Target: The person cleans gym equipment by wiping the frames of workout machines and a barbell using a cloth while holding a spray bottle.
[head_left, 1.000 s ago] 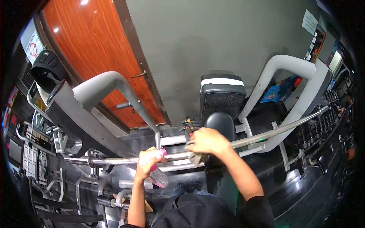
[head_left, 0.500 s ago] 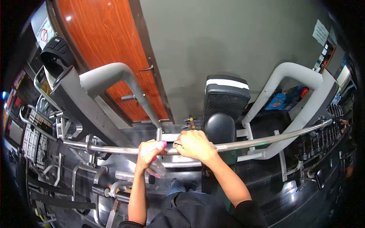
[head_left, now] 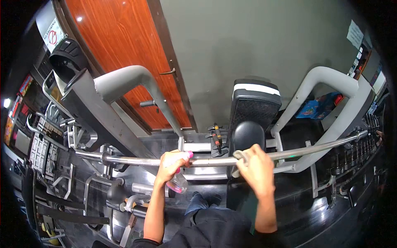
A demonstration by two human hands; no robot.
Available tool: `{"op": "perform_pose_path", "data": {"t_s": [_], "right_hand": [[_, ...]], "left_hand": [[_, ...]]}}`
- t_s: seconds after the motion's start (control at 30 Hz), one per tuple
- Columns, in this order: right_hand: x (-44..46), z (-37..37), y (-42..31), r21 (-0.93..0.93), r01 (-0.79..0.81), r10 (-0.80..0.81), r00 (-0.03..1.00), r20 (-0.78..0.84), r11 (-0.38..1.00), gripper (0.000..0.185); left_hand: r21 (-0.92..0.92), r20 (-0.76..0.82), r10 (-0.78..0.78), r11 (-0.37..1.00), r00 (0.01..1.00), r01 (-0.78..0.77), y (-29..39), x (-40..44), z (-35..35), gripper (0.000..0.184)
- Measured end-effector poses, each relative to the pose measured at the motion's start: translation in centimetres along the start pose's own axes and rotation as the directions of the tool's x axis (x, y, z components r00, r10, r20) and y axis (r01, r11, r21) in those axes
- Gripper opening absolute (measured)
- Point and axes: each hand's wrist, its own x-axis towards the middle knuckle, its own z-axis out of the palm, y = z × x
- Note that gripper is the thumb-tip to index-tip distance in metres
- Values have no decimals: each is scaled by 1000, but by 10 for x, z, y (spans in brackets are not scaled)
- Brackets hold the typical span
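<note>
A long metal barbell (head_left: 206,162) runs across the view in front of me. My left hand (head_left: 170,166) is closed around the neck of a clear spray bottle (head_left: 178,182) with a white and pink head, right at the bar. In my right hand (head_left: 257,170) is a greyish cloth (head_left: 241,156), held against the bar to the right of its middle. Part of the cloth is hidden by the fingers. Behind the bar stands a black padded bench (head_left: 248,134) with an upright backrest.
Grey frame uprights (head_left: 126,78) flank the bench on both sides. A wooden door (head_left: 120,53) is at the back left. Dumbbells stand on a rack (head_left: 351,163) at the right. Other gym machines (head_left: 95,194) fill the left. Push-up handles (head_left: 217,140) lie by the wall.
My right hand has slid right along the bar with the cloth, away from my left hand. The left hand still grips the spray bottle. The whole view has shifted slightly right.
</note>
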Motion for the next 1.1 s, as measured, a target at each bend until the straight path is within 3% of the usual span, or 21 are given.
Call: {"op": "perform_pose_path", "data": {"t_s": [0.07, 0.2, 0.23, 0.37, 0.53, 0.6, 0.67, 0.7, 0.73, 0.77, 0.8, 0.83, 0.93, 1.0, 1.03, 1.1], "right_hand": [[-8, 24, -22, -67, 43, -44, 999, -12, 997, 21], [-22, 57, -48, 135, 217, -200, 971, -132, 967, 25], [-27, 58, -49, 202, 239, -217, 968, -125, 950, 33], [-40, 75, -21, 229, 332, -283, 933, -220, 915, 46], [-49, 75, 24, 150, 255, -173, 893, -416, 955, 41], [-55, 78, 44, 206, 130, -23, 890, -456, 970, 38], [-59, 84, 54, 454, 39, 208, 851, -482, 890, 24], [-60, 84, 57, 461, 35, 227, 836, -500, 887, 19], [-63, 100, 65, 661, -8, 365, 838, -405, 750, 18], [-68, 115, 68, 906, -83, 582, 790, -195, 416, 20], [-71, 123, 61, 993, -115, 689, 720, 80, 5, 22], [-71, 117, 47, 967, -163, 669, 699, 254, -197, 23], [-61, 135, 18, 893, -89, 592, 719, 364, -441, 25], [-51, 132, -13, 852, -82, 603, 671, 431, -518, 26], [-51, 143, -16, 744, -62, 452, 760, 467, -665, 27], [-52, 154, -36, 703, -175, 399, 718, 570, -689, 30]], "left_hand": [[7, 7, 28, 1000, 1000, -28, -1, 1, 0, 35], [-7, -16, 41, 999, 999, -41, -5, 0, 0, 35], [-12, -3, 43, 999, 999, -43, -7, -1, -2, 35], [-117, -23, 77, 990, 997, -80, -10, -2, 3, 34], [-123, -31, 18, 992, 999, -21, -4, -8, 2, 30], [28, 15, 97, 995, 995, -97, -2, -6, -1, 27], [10, 8, 71, 997, 997, -71, -1, -7, 0, 26], [18, -5, 90, 996, 996, -90, 0, -7, 2, 26], [25, -16, 110, 994, 994, -110, 0, -6, 3, 27], [21, -9, 112, 994, 994, -111, 0, -6, 4, 27], [23, -9, 109, 994, 994, -109, -1, -6, 4, 27], [25, -10, 106, 994, 994, -106, -1, -5, 4, 28], [30, -7, 46, 998, 999, -46, -5, -6, 3, 32], [50, -3, 63, 997, 998, -63, 0, -5, 3, 34], [68, -3, 81, 994, 997, -80, 2, -5, 3, 36], [69, -19, 95, 993, 995, -93, -1, -5, 5, 37]]}}
